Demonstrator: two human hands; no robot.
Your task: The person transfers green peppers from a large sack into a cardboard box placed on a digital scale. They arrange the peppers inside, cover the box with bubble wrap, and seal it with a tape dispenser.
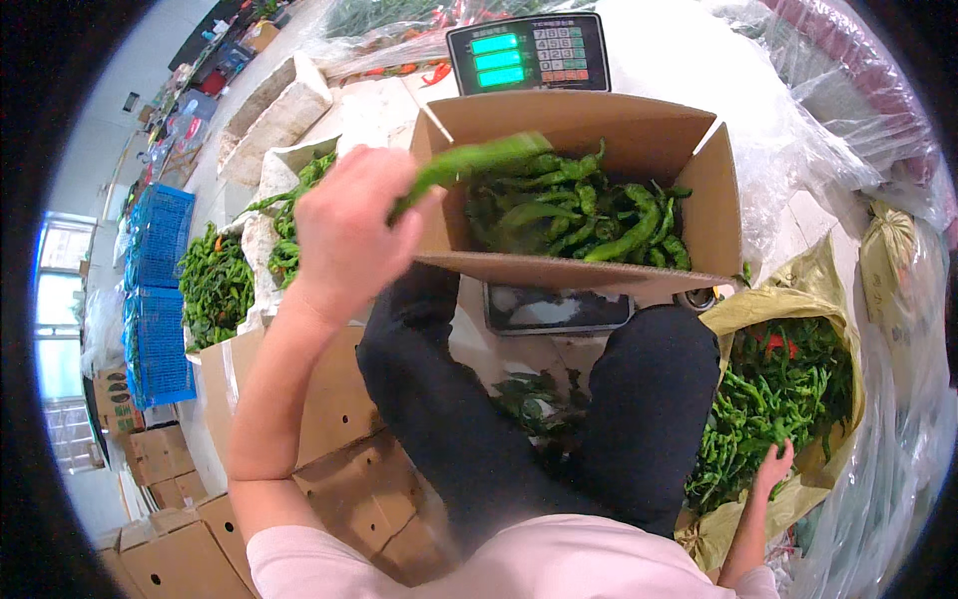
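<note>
In my raised left hand (363,221) is a long green chili pepper (483,157), blurred, its far end over the open cardboard box (715,202). Many green peppers (632,224) lie inside that box, which stands on a digital scale (557,308) with a lit display panel (528,54) behind. At the lower right my right hand (776,466) touches the small green peppers (771,397) in an open yellow woven sack (853,419). Whether its fingers grip one is not clear.
Left of the box are white foam boxes (277,112) and piled peppers (217,284). Blue plastic crates (161,337) stand farther left. Cardboard boxes (187,554) lie at the lower left. Clear plastic sheeting (891,464) runs along the right. Loose leaves (535,404) lie between my legs.
</note>
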